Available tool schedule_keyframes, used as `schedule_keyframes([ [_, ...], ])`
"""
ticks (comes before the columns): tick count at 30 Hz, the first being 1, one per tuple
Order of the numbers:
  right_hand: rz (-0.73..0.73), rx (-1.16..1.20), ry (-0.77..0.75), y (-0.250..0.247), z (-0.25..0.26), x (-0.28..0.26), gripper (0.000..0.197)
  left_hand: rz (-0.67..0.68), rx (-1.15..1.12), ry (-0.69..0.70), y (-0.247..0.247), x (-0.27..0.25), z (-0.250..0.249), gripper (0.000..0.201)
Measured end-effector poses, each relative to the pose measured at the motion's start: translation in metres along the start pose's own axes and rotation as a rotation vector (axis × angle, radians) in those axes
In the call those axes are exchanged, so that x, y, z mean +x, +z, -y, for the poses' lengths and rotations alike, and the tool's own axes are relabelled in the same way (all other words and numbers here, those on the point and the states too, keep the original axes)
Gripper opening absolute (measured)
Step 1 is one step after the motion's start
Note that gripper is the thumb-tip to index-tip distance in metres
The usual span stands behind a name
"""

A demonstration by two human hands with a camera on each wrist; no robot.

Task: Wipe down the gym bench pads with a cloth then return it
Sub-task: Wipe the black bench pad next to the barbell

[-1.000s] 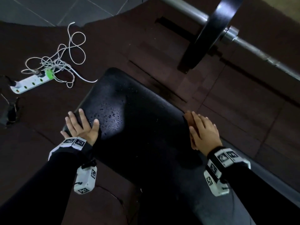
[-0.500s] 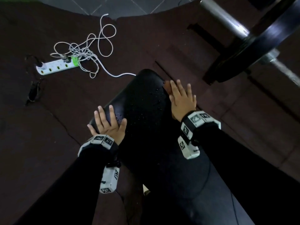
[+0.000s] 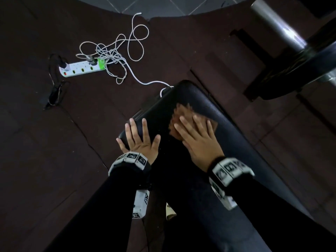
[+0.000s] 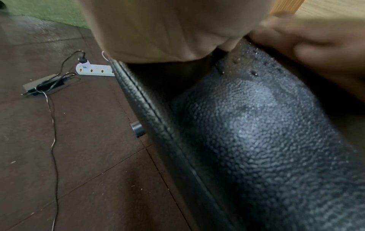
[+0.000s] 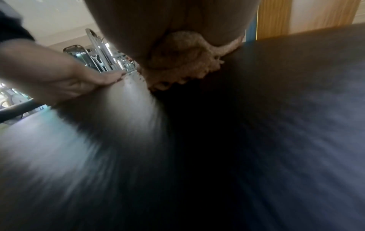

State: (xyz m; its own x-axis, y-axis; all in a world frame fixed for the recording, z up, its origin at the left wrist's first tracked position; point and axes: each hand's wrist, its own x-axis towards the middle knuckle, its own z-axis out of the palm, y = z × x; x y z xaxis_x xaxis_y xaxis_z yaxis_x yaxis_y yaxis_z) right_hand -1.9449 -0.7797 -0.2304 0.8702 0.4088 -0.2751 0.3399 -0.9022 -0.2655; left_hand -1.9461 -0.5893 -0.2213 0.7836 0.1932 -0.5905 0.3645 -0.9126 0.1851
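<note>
A black padded gym bench pad (image 3: 209,99) runs from the centre toward the lower right in the head view, with water droplets on its textured surface (image 4: 256,125). My right hand (image 3: 198,135) lies flat with straight fingers on a brown cloth (image 3: 181,110) and presses it onto the pad near the far end. The bunched cloth (image 5: 177,67) shows under the palm in the right wrist view. My left hand (image 3: 140,137) rests flat with spread fingers on the pad's left edge, beside the right hand.
A white power strip (image 3: 81,69) with tangled white cables (image 3: 127,42) lies on the dark rubber floor at far left, near a black adapter (image 3: 53,95). A barbell bar (image 3: 276,24) with a black weight plate (image 3: 300,70) stands at the upper right.
My right hand has slid the cloth from the pad's right edge leftward and toward the far end. The head view has shifted, and the left hand stays on the left edge.
</note>
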Motion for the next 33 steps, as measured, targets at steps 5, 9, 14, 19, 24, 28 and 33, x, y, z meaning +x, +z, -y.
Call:
schedule_keyframes([
  [5, -0.002, 0.002, 0.099, 0.005, -0.028, -0.055, 0.056, 0.039, 0.013, 0.003, 0.004, 0.004, 0.005, 0.064],
  [9, -0.016, 0.117, 0.309, -0.006, -0.040, -0.037, 0.054, 0.063, 0.015, 0.015, 0.005, 0.004, 0.007, 0.063],
  [14, -0.063, 0.186, 0.464, -0.025, -0.040, 0.037, 0.054, 0.071, 0.017, 0.009, 0.003, 0.003, 0.005, 0.062],
  [19, -0.019, 0.124, 0.331, -0.032, -0.014, 0.084, 0.055, 0.113, 0.013, 0.013, 0.000, 0.003, 0.005, 0.062],
  [24, -0.002, 0.006, 0.050, -0.012, 0.006, 0.039, 0.057, 0.115, 0.024, -0.004, -0.003, 0.002, 0.002, 0.061],
  [28, 0.057, -0.066, -0.033, -0.002, -0.009, -0.017, 0.058, 0.131, 0.016, 0.000, -0.005, 0.001, 0.001, 0.062],
  [33, 0.055, 0.047, 0.205, -0.019, -0.042, -0.032, 0.056, 0.167, 0.009, 0.009, -0.005, 0.001, 0.002, 0.062],
])
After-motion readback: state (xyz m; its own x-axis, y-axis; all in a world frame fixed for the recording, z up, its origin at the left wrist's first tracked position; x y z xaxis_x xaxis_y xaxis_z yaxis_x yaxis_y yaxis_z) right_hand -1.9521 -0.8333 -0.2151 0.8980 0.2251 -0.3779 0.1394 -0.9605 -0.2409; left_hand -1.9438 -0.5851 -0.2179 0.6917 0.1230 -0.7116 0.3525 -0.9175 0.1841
